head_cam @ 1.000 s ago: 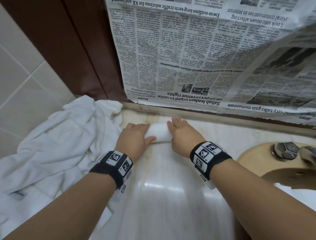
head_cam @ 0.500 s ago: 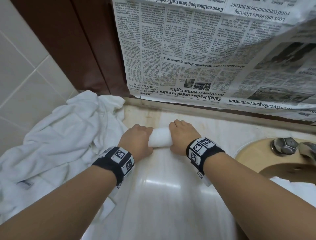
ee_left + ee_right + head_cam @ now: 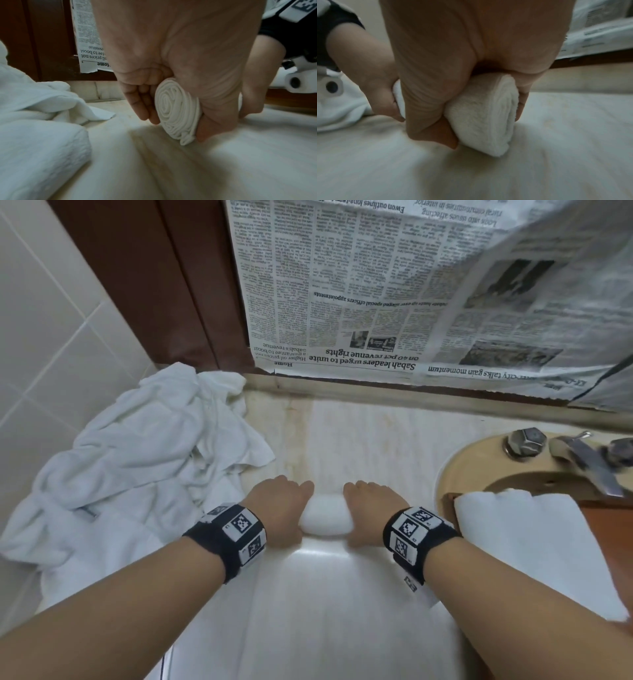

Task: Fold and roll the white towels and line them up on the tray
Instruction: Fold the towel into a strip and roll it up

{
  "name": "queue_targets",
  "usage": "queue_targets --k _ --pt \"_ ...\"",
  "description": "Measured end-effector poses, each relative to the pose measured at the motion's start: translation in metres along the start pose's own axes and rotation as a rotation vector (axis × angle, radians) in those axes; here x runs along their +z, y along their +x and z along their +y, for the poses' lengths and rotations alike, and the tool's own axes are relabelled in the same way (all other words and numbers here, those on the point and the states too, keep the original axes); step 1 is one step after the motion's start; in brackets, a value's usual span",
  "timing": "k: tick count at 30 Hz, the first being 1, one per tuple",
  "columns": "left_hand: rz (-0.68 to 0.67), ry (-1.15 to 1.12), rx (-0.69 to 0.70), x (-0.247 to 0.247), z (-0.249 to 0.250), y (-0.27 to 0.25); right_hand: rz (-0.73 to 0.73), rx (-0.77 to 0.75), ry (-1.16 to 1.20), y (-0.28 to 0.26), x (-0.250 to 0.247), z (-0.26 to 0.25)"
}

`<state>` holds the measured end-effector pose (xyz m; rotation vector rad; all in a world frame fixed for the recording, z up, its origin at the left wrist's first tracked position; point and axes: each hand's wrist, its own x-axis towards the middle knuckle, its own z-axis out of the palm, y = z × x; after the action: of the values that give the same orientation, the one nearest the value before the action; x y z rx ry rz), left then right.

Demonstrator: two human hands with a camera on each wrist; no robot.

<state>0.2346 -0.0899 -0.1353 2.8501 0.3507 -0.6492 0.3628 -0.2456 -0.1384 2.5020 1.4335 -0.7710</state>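
Observation:
A tightly rolled white towel (image 3: 325, 517) lies crosswise at the middle of the marble counter (image 3: 359, 440). My left hand (image 3: 282, 508) grips its left end, fingers curled over the top and thumb underneath. My right hand (image 3: 371, 510) grips the right end the same way. The left wrist view shows the roll's spiral end (image 3: 176, 111) in my left hand (image 3: 173, 121), low over the counter. In the right wrist view my right hand (image 3: 486, 128) wraps the roll (image 3: 481, 115). A brown tray (image 3: 606, 517) at the right holds another white towel (image 3: 524, 542).
A heap of loose white towels (image 3: 137, 460) covers the counter's left side, up against the tiled wall. A beige sink (image 3: 479, 470) with a metal tap (image 3: 589, 463) sits at the right, behind the tray. Newspaper (image 3: 394, 296) hangs over the back wall.
Both hands have drawn the rolled towel back from the rear ledge toward me, keeping their grip on its ends. The tray with its towel has come into view.

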Motion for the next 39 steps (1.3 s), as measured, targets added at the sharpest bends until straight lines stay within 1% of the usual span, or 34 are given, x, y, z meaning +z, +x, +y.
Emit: queue_targets --k 1,2,3,4,6,7,8,10,12,14,15,16,18,21,23,25,26,27,29,31,32,34,36,38,39 --pt "0.005 -0.015 0.009 0.001 0.002 -0.005 -0.017 0.033 0.049 -0.009 0.004 -0.002" --pt "0.037 -0.042 0.016 0.002 0.004 -0.010 -0.031 0.069 0.096 -0.018 0.007 -0.002" --pt "0.079 -0.086 -0.009 0.003 0.007 -0.015 -0.036 0.103 0.143 -0.028 0.008 -0.002" --pt "0.139 -0.176 -0.056 0.004 0.010 -0.021 -0.034 0.138 0.199 -0.037 0.009 -0.001" --pt "0.256 -0.419 -0.218 0.005 0.020 -0.038 0.001 0.213 0.331 -0.057 0.008 0.003" --pt "0.275 -0.522 -0.286 0.004 0.029 -0.048 0.037 0.249 0.384 -0.068 0.007 0.005" --pt "0.257 -0.654 -0.315 0.005 0.037 -0.054 0.084 0.281 0.416 -0.079 0.005 0.006" --pt "0.185 -1.070 -0.313 0.006 0.058 -0.064 0.179 0.330 0.429 -0.100 0.000 0.006" --pt "0.119 -1.494 -0.252 -0.004 0.083 -0.070 0.273 0.365 0.415 -0.120 -0.005 0.003" --pt "0.059 -1.867 -0.178 -0.024 0.108 -0.073 0.375 0.396 0.401 -0.139 -0.007 0.003" --pt "0.045 -2.016 -0.166 -0.036 0.121 -0.074 0.433 0.411 0.391 -0.149 -0.008 0.004" --pt "0.053 -2.096 -0.156 -0.047 0.134 -0.073 0.488 0.428 0.377 -0.158 -0.008 0.006" --pt "0.112 -2.120 -0.117 -0.066 0.160 -0.069 0.561 0.458 0.330 -0.177 -0.008 0.015" --pt "0.273 -1.987 -0.021 -0.084 0.202 -0.062 0.628 0.460 0.294 -0.202 -0.002 0.035" --pt "0.358 -1.907 0.001 -0.092 0.227 -0.059 0.685 0.393 0.346 -0.222 0.005 0.053" --pt "0.388 -1.865 0.059 -0.097 0.247 -0.057 0.693 0.263 0.499 -0.245 0.010 0.079" --pt "0.364 -1.849 0.110 -0.099 0.256 -0.057 0.651 0.190 0.639 -0.260 0.011 0.093" --pt "0.312 -1.830 0.187 -0.102 0.264 -0.058 0.579 0.119 0.807 -0.275 0.009 0.107" --pt "0.182 -1.764 0.389 -0.109 0.281 -0.061 0.381 -0.003 1.091 -0.302 0.002 0.133" --pt "0.087 -1.681 0.522 -0.115 0.300 -0.061 0.224 -0.113 1.251 -0.321 -0.002 0.157" --pt "0.062 -1.651 0.550 -0.117 0.310 -0.059 0.180 -0.160 1.302 -0.328 -0.003 0.165" --pt "0.043 -1.612 0.567 -0.121 0.327 -0.056 0.157 -0.214 1.371 -0.337 -0.001 0.173" --pt "0.060 -1.604 0.560 -0.124 0.338 -0.051 0.193 -0.218 1.462 -0.343 0.006 0.175" --pt "0.093 -1.625 0.523 -0.125 0.344 -0.044 0.267 -0.162 1.529 -0.348 0.014 0.176" --pt "0.110 -1.638 0.492 -0.125 0.346 -0.041 0.310 -0.116 1.526 -0.351 0.016 0.176"
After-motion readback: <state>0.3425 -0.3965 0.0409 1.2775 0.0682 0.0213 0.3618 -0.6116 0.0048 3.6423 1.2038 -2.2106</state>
